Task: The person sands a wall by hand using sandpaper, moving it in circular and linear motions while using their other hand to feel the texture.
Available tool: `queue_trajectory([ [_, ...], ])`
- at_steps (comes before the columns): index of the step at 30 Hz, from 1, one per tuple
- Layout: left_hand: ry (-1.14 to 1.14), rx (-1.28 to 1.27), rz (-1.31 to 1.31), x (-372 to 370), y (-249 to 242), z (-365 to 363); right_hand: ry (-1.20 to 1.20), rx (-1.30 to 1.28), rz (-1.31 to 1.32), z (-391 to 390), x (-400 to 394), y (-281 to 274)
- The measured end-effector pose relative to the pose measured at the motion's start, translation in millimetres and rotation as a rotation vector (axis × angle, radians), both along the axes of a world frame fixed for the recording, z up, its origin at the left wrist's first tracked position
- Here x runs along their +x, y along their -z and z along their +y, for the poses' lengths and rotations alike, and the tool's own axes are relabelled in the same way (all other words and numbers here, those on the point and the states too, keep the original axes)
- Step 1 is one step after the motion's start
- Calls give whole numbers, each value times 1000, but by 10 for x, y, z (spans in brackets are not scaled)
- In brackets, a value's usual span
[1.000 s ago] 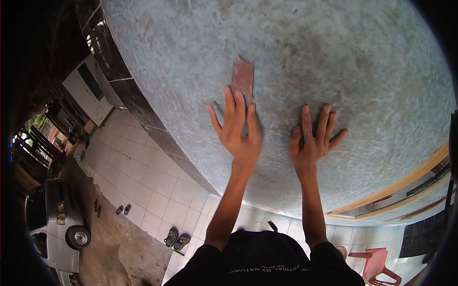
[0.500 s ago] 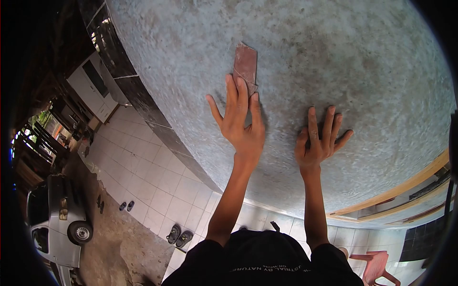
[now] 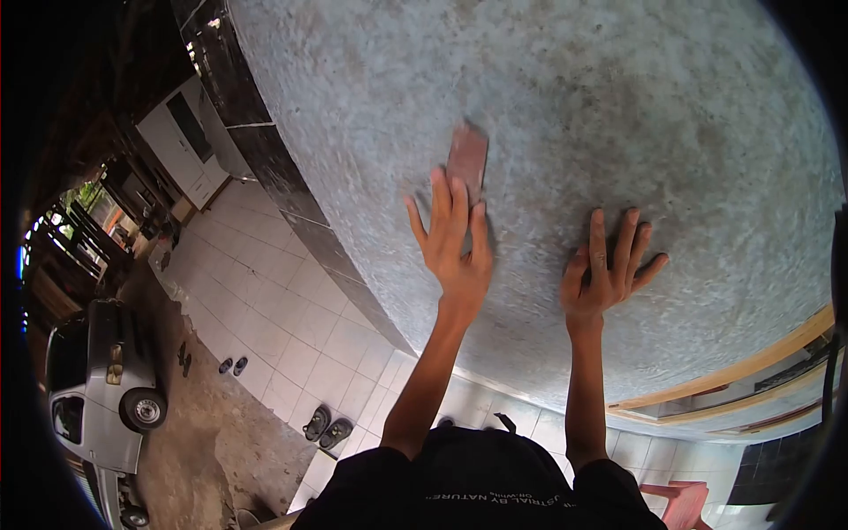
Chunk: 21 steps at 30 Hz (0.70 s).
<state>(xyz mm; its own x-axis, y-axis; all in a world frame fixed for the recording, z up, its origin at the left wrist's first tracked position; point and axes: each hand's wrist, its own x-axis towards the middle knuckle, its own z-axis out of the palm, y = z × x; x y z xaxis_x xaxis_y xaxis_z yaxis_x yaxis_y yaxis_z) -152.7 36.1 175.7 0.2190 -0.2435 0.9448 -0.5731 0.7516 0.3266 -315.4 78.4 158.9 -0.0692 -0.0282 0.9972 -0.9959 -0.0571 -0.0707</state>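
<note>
A folded piece of reddish-brown sandpaper (image 3: 468, 159) lies flat against the mottled grey wall (image 3: 548, 97). My left hand (image 3: 459, 247) holds it there under outstretched fingers, the upper part of the sheet sticking out past the fingertips. How the paper sits beneath the fingers is hidden. To the right, my right hand (image 3: 605, 274) rests on the wall, open with its fingers spread and holding nothing.
Dark tiles (image 3: 256, 132) edge the wall at left, and a wood-framed opening (image 3: 733, 380) is at lower right. White floor tiles (image 3: 274, 318) carry sandals (image 3: 327, 427). A red plastic chair (image 3: 680, 503) stands behind at right; a silver car (image 3: 106, 380) is parked left.
My left hand has slid down the wall and slightly right, taking the sandpaper with it. My right hand appears slightly lower and further right as the whole view shifts.
</note>
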Motion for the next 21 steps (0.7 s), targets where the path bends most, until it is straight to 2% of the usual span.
queue_trajectory([
  [2,-10,51,15,14,342,27,-5,0,10,14,-10,8],
  [3,-18,99,26,28,339,62,-7,5,9,19,-10,8],
  [9,-64,11,29,174,-207,-78,6,10,25,26,-2,-20],
  [12,-47,20,17,155,41,-80,17,3,45,21,5,-39],
  [14,-31,49,25,122,445,-19,23,4,49,34,-7,-22],
  [16,-12,75,33,113,475,-14,6,12,18,21,-16,4],
  [18,-45,54,27,158,420,-60,8,4,15,8,-12,-5],
  [21,-66,6,36,239,-20,-105,-3,2,14,23,-6,-9],
])
